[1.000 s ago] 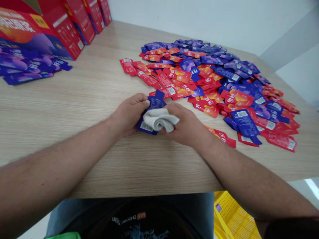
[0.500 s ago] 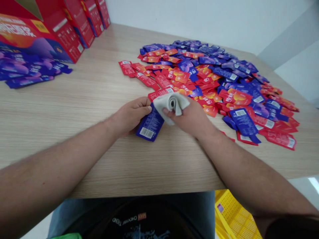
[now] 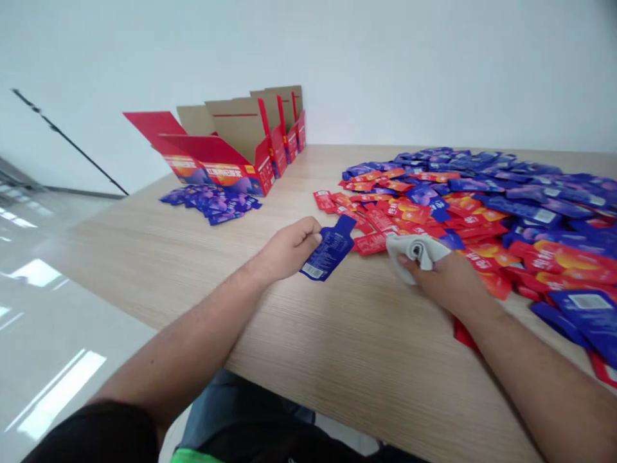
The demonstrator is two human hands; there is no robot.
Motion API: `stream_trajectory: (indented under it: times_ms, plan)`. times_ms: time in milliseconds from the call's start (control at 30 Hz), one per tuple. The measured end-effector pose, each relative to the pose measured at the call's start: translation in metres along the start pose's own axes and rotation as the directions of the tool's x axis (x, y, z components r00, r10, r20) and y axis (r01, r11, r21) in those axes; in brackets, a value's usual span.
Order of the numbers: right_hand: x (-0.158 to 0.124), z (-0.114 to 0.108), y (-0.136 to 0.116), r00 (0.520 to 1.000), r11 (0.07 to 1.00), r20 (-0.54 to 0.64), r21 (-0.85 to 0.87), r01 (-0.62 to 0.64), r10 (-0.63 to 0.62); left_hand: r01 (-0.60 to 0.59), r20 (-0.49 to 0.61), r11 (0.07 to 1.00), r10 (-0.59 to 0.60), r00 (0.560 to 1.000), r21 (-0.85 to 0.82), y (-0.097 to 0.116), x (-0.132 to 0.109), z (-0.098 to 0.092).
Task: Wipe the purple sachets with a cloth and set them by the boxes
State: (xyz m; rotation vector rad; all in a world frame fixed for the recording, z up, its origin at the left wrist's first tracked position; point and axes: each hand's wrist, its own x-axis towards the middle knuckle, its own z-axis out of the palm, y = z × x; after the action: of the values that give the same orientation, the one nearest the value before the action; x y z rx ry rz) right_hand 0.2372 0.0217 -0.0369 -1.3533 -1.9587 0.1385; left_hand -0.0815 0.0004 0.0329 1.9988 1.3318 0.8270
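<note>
My left hand (image 3: 289, 247) pinches a blue pouch (image 3: 330, 249) by its edge and holds it just above the wooden table (image 3: 193, 257), barcode side up. My right hand (image 3: 446, 280) is closed round a bunched grey cloth (image 3: 414, 249) and rests at the near edge of a big heap of red and blue pouches (image 3: 482, 206). The cloth is a short way to the right of the held pouch and does not touch it.
Open red cardboard boxes (image 3: 231, 151) stand in a row at the far left of the table. A small pile of blue pouches (image 3: 209, 200) lies in front of them. White wall behind, glossy floor to the left.
The view swung left and up. My right hand drew the cloth off the blue pouch to the right. My left hand lifted the pouch and moved it leftward.
</note>
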Motion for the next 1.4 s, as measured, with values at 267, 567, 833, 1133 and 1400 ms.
stream_trajectory:
  times_ms: [267,567,833,1133,1400]
  plan:
    - [0.0,0.007,0.005,0.987,0.986,-0.016,0.037,0.16,-0.159,0.123,-0.378,0.856,0.089,0.922,0.502,-0.069,-0.008,-0.128]
    - [-0.004,0.007,-0.001,0.986,0.994,0.124,0.011,0.109,-0.11,0.201,-0.508,0.874,0.059,0.859,0.442,-0.131,-0.002,-0.166]
    - [-0.009,-0.002,-0.042,0.933,0.987,0.328,0.102,0.124,-0.151,0.128,-0.271,0.901,-0.012,0.963,0.414,-0.078,0.008,-0.055]
    - [-0.012,0.0,-0.053,0.844,0.989,0.519,0.015,0.15,-0.136,-0.268,0.213,0.858,0.19,0.958,0.438,0.044,0.067,0.054]
    - [-0.01,0.007,-0.051,0.845,0.983,0.502,0.065,0.172,-0.181,-0.566,0.497,0.585,0.295,0.816,0.582,0.083,0.132,0.134]
